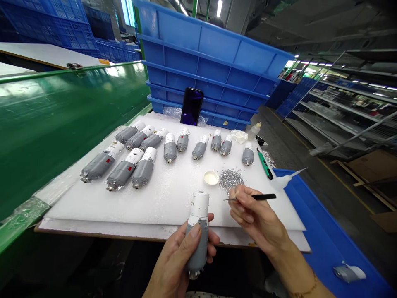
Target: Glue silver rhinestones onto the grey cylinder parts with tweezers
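Upright in my left hand (176,254) is a small grey-and-white model spacecraft (201,203), white end up, with my fingers wrapped round its grey body. My right hand (256,213) pinches black-handled tweezers (264,197), their thin metal tip pointing left towards the model but apart from it. A tiny bit seems to sit at that tip, too small to name. Just beyond the tweezers lies a heap of tiny silvery parts (231,178). Left of the heap is a small round dish (211,184) with a cream-coloured substance in it.
Several similar models (144,169) lie or stand on the white foam sheet (173,198). A phone (191,106) leans on stacked blue crates (211,54). At the right are a green cutter (264,164), a dropper bottle (287,179) and a blue bin (328,244) holding another model.
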A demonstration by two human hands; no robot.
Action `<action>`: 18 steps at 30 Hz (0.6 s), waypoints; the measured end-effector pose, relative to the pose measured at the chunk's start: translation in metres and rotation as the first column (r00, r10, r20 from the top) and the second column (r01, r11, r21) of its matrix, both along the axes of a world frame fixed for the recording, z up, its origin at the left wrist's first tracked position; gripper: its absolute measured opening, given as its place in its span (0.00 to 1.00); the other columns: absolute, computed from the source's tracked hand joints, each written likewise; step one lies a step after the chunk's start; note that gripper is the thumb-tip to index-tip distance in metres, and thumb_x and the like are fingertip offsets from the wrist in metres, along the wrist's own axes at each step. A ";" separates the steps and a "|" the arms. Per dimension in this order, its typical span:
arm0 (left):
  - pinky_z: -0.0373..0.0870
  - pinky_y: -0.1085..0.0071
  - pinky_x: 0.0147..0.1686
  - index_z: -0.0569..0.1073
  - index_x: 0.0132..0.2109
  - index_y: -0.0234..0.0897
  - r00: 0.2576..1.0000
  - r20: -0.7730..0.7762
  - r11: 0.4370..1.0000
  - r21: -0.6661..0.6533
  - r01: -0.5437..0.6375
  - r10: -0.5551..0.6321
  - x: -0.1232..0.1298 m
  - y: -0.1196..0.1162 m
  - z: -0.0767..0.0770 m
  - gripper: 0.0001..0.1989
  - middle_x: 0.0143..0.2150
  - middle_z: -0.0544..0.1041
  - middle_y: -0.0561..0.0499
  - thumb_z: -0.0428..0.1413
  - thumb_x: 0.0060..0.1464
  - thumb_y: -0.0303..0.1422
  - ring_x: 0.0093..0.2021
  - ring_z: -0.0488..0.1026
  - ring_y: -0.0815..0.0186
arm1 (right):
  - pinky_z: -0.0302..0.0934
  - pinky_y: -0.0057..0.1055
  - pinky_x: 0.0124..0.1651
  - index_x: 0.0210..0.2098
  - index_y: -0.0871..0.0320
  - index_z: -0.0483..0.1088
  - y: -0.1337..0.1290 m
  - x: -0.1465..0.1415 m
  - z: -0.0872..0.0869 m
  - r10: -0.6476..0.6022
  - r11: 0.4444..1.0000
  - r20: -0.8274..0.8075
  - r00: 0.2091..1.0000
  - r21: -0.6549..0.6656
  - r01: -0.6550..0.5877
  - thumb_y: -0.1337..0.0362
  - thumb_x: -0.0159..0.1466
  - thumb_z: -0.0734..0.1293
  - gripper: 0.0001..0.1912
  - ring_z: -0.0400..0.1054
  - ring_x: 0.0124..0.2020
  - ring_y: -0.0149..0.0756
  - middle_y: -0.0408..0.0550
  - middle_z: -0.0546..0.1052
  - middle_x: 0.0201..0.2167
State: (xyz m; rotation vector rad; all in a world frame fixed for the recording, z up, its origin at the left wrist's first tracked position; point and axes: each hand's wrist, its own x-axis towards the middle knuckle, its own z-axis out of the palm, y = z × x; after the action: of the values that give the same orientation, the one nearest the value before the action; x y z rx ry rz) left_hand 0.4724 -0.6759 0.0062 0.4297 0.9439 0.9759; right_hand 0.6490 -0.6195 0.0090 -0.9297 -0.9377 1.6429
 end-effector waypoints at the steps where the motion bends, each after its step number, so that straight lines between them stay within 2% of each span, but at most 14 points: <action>1: 0.68 0.69 0.40 0.78 0.51 0.34 1.000 0.003 1.000 0.002 0.019 -0.019 0.000 -0.001 0.000 0.22 0.36 0.80 0.47 0.58 0.58 0.46 0.36 0.71 0.64 | 0.40 0.24 0.21 0.23 0.58 0.60 -0.006 -0.002 0.000 -0.034 0.999 -0.013 0.999 0.022 0.034 0.57 0.62 0.72 0.21 0.41 0.18 0.21 0.35 0.55 0.21; 5: 0.69 0.69 0.37 0.80 0.49 0.35 0.996 0.036 0.997 -0.002 0.077 -0.077 0.002 -0.003 -0.002 0.23 0.38 0.82 0.44 0.60 0.56 0.48 0.34 0.71 0.64 | 0.41 0.26 0.22 0.23 0.59 0.64 -0.023 -0.009 -0.002 -0.157 0.978 -0.029 0.987 0.132 0.160 0.59 0.64 0.72 0.18 0.45 0.19 0.22 0.37 0.58 0.21; 12: 0.70 0.71 0.31 0.81 0.48 0.32 0.978 0.185 0.990 -0.080 0.113 -0.097 0.005 -0.004 0.002 0.24 0.37 0.79 0.45 0.63 0.53 0.47 0.33 0.71 0.65 | 0.41 0.28 0.23 0.25 0.58 0.67 -0.030 -0.012 -0.008 -0.238 0.954 -0.004 0.971 0.185 0.235 0.59 0.65 0.71 0.16 0.46 0.20 0.24 0.37 0.58 0.22; 14: 0.71 0.71 0.30 0.80 0.49 0.32 0.981 0.165 0.990 -0.079 0.114 -0.099 0.006 -0.004 0.001 0.25 0.35 0.79 0.47 0.63 0.52 0.47 0.32 0.71 0.66 | 0.42 0.28 0.23 0.25 0.58 0.66 -0.030 -0.012 -0.009 -0.248 0.951 0.003 0.969 0.194 0.243 0.59 0.66 0.71 0.16 0.46 0.20 0.24 0.37 0.58 0.22; 18: 0.68 0.73 0.27 0.76 0.44 0.33 0.990 0.003 0.989 0.049 0.142 -0.142 0.010 -0.004 -0.005 0.22 0.31 0.79 0.50 0.64 0.52 0.47 0.25 0.71 0.70 | 0.43 0.29 0.24 0.26 0.58 0.66 -0.034 -0.013 -0.011 -0.245 0.947 0.025 0.969 0.218 0.234 0.59 0.67 0.69 0.16 0.47 0.21 0.24 0.37 0.58 0.21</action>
State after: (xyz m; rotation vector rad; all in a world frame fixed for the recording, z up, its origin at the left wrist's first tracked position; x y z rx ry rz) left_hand 0.4823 -0.6796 0.0015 0.5272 0.8725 0.8712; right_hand 0.6364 -0.6539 -0.0024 -0.9025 -0.9744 1.2909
